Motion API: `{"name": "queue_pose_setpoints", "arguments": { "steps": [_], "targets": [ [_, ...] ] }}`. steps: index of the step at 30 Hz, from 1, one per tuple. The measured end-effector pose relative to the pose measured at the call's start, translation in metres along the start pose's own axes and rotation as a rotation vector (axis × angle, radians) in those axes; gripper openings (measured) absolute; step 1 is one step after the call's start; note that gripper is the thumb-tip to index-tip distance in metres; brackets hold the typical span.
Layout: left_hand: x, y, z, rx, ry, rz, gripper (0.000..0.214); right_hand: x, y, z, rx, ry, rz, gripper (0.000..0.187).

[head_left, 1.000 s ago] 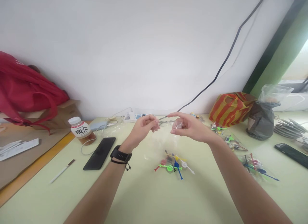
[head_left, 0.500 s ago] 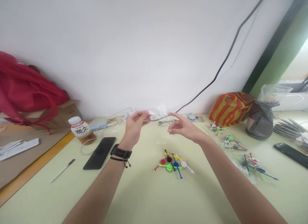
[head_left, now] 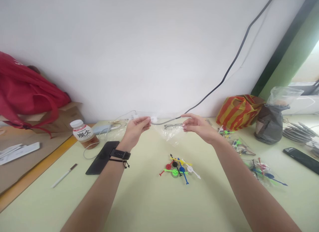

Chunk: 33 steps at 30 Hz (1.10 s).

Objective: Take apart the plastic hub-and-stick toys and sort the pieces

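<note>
the person's left hand (head_left: pixel 137 130) and right hand (head_left: pixel 200 127) pinch opposite sides of a clear plastic bag (head_left: pixel 171 136), spread above the desk (head_left: pixel 149 202) near its far edge. loose coloured arrows (head_left: pixel 175 172) lie mid-desk, nearer the person; bagged arrows (head_left: pixel 269 175) lie rightward; a bottle (head_left: pixel 84 135) stands by the left edge.

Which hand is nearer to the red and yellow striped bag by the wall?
Right. The right hand is to the left of the striped bag; the left hand is farther left, beyond the clear plastic film.
</note>
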State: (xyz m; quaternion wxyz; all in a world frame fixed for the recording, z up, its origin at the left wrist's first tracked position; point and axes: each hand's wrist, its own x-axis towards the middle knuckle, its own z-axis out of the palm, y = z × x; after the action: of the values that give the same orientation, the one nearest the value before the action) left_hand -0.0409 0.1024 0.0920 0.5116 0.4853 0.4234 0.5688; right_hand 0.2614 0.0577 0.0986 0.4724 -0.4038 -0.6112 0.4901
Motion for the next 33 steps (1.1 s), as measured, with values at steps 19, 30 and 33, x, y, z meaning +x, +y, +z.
{"name": "queue_pose_setpoints", "arguments": {
  "steps": [19,30,33],
  "targets": [
    [-0.005,0.004,-0.005,-0.007,-0.209,-0.154,0.039,0.002,0.008,0.007,0.040,0.049,0.002,0.060],
    [-0.012,-0.002,0.003,0.128,-0.470,-0.125,0.036,0.003,0.002,0.009,0.166,0.002,0.012,0.044],
    [-0.011,-0.004,0.004,0.122,-0.437,-0.091,0.035,0.003,0.000,0.007,0.208,0.023,0.047,0.032]
  ]
}}
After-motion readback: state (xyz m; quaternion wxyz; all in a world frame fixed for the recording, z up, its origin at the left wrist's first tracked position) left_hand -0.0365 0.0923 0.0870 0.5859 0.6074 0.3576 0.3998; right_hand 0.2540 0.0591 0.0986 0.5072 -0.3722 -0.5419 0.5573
